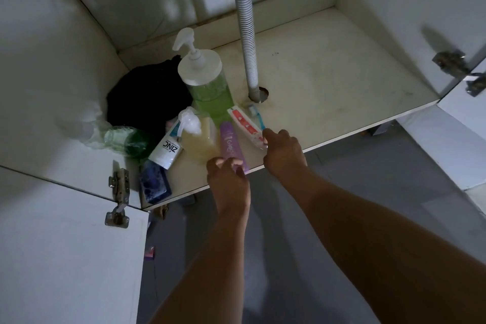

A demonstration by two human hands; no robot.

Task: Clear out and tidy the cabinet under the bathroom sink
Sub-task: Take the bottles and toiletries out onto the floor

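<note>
The cabinet shelf (328,81) holds a cluster of bottles at its left front, where the purple tube (231,143) lies with its long axis running front to back, near end at the shelf edge. The left hand (227,181) curls around that near end, seemingly grasping it. The right hand (282,151), just beside, pinches the red toothpaste tube (246,123) lying alongside a blue toothbrush (259,118).

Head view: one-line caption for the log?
Left hand grips purple tube, right hand reaches toothpaste tube on cabinet shelf.
</note>
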